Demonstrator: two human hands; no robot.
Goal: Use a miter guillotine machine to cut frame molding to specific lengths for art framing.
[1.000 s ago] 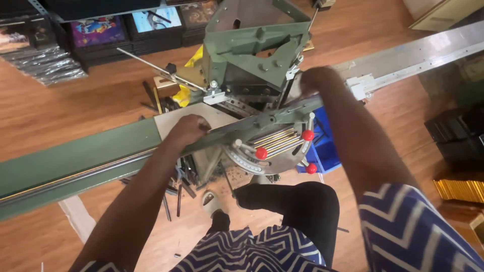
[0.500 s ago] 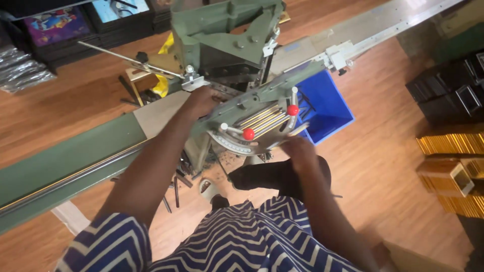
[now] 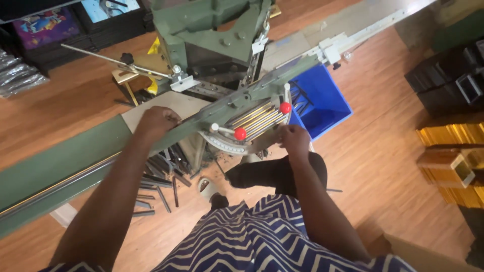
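A green frame-cutting machine (image 3: 212, 35) stands in front of me with a long green fence rail (image 3: 65, 161) running left and a grey rail to the right. My left hand (image 3: 157, 122) rests fingers curled on the rail beside the cutting head. My right hand (image 3: 294, 139) grips the front edge of the machine's angled table, just below a red-knobbed lever (image 3: 285, 107). A second red knob (image 3: 240, 133) sits over the curved angle scale. Gold moulding strips (image 3: 259, 118) lie on the table between the knobs.
A blue plastic bin (image 3: 322, 103) sits on the wooden floor right of the machine. Several dark offcuts (image 3: 161, 189) lie on the floor under the rail. Gold and black frame mouldings (image 3: 448, 151) are stacked at the right. Framed pictures lean at the top left.
My right hand came down from the rail on the right to the front edge of the angled table. The left hand stays on the rail. The view shifted right.
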